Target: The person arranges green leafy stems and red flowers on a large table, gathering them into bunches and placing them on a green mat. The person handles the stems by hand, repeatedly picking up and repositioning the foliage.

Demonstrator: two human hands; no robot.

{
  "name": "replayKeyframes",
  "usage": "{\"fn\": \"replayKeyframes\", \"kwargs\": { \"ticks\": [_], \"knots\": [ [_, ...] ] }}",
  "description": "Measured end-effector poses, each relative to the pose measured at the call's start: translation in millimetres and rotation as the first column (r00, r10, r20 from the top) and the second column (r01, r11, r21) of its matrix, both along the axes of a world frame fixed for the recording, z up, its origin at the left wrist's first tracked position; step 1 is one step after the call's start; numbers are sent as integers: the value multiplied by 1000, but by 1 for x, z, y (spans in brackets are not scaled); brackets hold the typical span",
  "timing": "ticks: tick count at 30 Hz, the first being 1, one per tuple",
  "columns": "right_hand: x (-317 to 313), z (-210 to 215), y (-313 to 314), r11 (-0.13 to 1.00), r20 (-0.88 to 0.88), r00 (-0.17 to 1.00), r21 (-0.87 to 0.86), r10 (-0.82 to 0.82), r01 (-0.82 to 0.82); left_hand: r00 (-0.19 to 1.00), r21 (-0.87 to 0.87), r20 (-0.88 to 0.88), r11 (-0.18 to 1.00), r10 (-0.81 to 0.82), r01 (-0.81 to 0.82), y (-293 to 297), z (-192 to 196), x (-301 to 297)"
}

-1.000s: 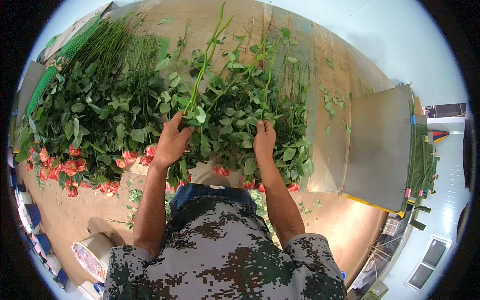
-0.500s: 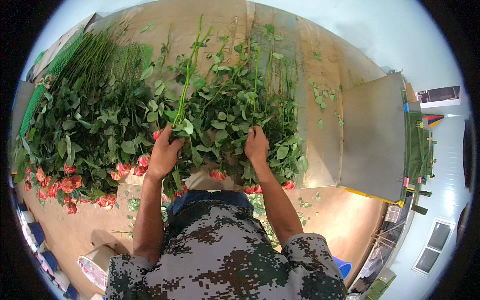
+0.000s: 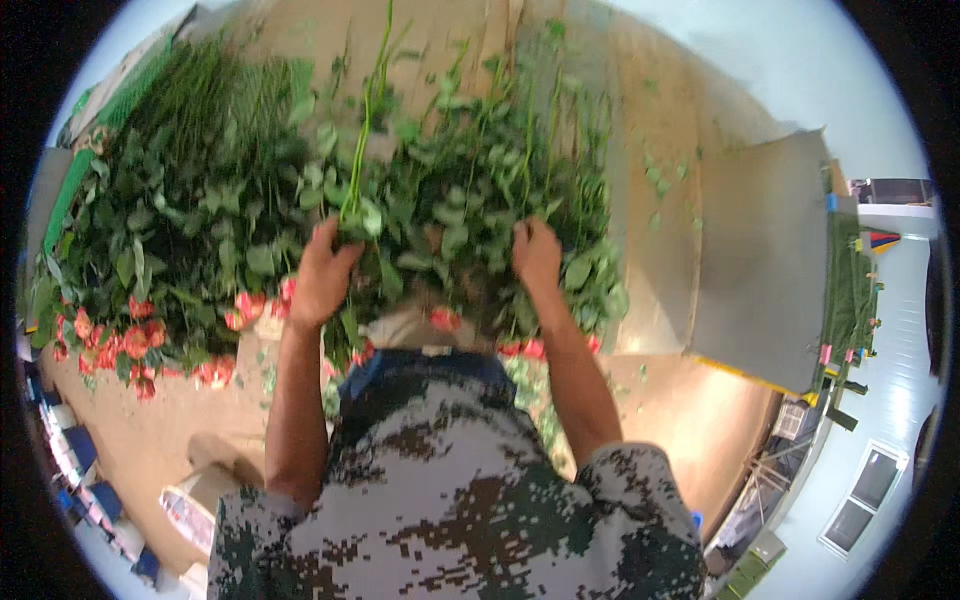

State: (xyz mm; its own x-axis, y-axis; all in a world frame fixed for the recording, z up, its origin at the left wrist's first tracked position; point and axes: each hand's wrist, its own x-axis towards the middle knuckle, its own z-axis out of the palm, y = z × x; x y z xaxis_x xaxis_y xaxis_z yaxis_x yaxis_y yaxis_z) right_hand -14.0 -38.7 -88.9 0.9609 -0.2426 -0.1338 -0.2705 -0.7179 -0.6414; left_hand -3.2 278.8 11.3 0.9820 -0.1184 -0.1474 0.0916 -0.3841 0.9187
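Observation:
Closed fingers of my left hand (image 3: 325, 278) grip a few long green rose stems (image 3: 361, 150), their cut ends pointing away from me and their leaves hanging about the hand. To the right, my right hand (image 3: 539, 260) pinches at the leafy stem of another rose (image 3: 528, 165) in the pile; blur softens the fingertips. Loose roses (image 3: 455, 200) lie under and between both hands, stems toward the far side. One red-orange bloom (image 3: 445, 318) shows between my forearms, and more blooms (image 3: 525, 348) sit at the near edge by my right forearm.
A thick heap of roses (image 3: 135, 340) covers the table's left side, beside green netting (image 3: 70, 205). A grey panel (image 3: 765, 260) stands to the right of the brown tabletop (image 3: 650, 270). Behind me at left, a pale bucket (image 3: 195, 505) stands on the leaf-strewn floor.
The left hand, with its stems, has shifted slightly away from me. My right hand has moved a little right and farther off. The whole view has tilted slightly.

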Motion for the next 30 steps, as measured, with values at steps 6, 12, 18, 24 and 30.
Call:
{"fn": "replayKeyframes", "kwargs": {
  "ticks": [6, 12, 18, 24, 30],
  "knots": [
    [7, 3, -8, 993, -242, 970, -111, 1, -29, 984, -188, -178, 981, 13, -47, -12, 8, -4],
    [0, 7, -8, 979, -32, 998, -198, -50, 43, 989, -121, -131, 989, 63, -79, -5, 11, -2],
    [4, 56, 65, 996, 178, 984, 85, 2, -17, 964, -130, -239, 980, 119, -154, 16, 13, -4],
    [46, 2, 77, 999, -330, 944, -50, -6, -11, 988, -148, -71, 978, 136, -145, 18, 1, -2],
    [41, 35, 63, 929, -233, 972, 350, -41, 123, 969, -161, -210, 974, 127, -162, 26, -3, -7]
  ]
}}
